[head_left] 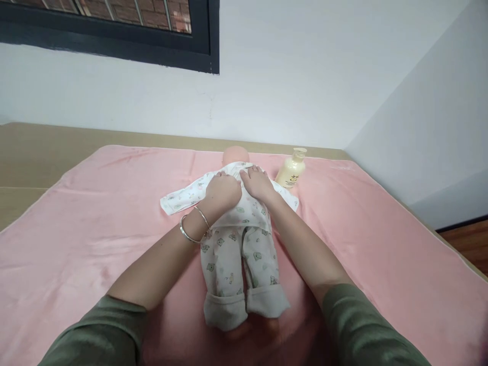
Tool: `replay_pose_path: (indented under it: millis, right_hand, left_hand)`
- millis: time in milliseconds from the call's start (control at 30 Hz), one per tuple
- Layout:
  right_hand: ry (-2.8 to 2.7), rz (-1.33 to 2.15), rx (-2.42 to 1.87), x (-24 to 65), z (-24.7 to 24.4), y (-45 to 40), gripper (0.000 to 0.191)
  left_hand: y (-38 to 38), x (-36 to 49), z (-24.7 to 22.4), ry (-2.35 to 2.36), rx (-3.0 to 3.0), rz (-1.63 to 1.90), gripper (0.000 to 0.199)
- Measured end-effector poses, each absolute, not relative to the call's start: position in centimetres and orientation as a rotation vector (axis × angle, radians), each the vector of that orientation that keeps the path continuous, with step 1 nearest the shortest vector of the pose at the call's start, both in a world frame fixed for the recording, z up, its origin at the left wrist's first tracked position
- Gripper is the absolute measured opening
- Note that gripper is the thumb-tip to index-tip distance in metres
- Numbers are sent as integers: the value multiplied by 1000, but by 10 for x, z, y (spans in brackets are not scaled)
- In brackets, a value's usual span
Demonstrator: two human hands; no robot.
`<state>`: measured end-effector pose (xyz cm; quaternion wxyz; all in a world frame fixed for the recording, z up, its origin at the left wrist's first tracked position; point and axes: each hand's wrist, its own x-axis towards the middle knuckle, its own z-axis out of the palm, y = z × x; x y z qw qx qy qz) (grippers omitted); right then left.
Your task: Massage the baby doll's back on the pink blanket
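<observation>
A baby doll lies on the bed with the smooth top of its head [235, 154] pointing away from me and its feet near me. It wears a white printed baby shirt [249, 213] and matching trousers [224, 262] with turned-up cuffs. My left hand [224, 190], with two silver bangles at the wrist, is curled closed on the upper part of the shirt; its fingertips are hidden. Beside it, my right hand [257, 183] lies on the shirt near the neckline, fingers stretched out. The doll's face cannot be seen.
A cream-coloured pump bottle [292, 169] stands tilted by the doll's right-hand sleeve. Pink cloth [107, 223] covers the bed. Behind are a white wall [285, 76] and a dark-framed barred window [206, 30].
</observation>
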<state>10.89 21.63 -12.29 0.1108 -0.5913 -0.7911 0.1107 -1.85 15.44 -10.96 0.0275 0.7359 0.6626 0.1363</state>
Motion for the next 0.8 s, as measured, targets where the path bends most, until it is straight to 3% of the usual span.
replay_pose_path:
  millis: [133, 333, 600, 800]
  right_hand:
    - [-2436, 205, -1687, 99, -111, 187, 58]
    - [-2453, 284, -1613, 97, -100, 174, 43]
    - [-2272, 443, -1650, 114, -116, 214, 55]
    - [-2367, 245, -1607, 102, -123, 205, 62]
  left_hand:
    - [168, -31, -113, 1976, 2405, 238, 49]
    - [185, -44, -123, 2040, 2045, 535, 57]
    - [159, -20, -114, 2194, 2150, 358, 43]
    - [175, -32, -129, 2086, 2207, 569, 44]
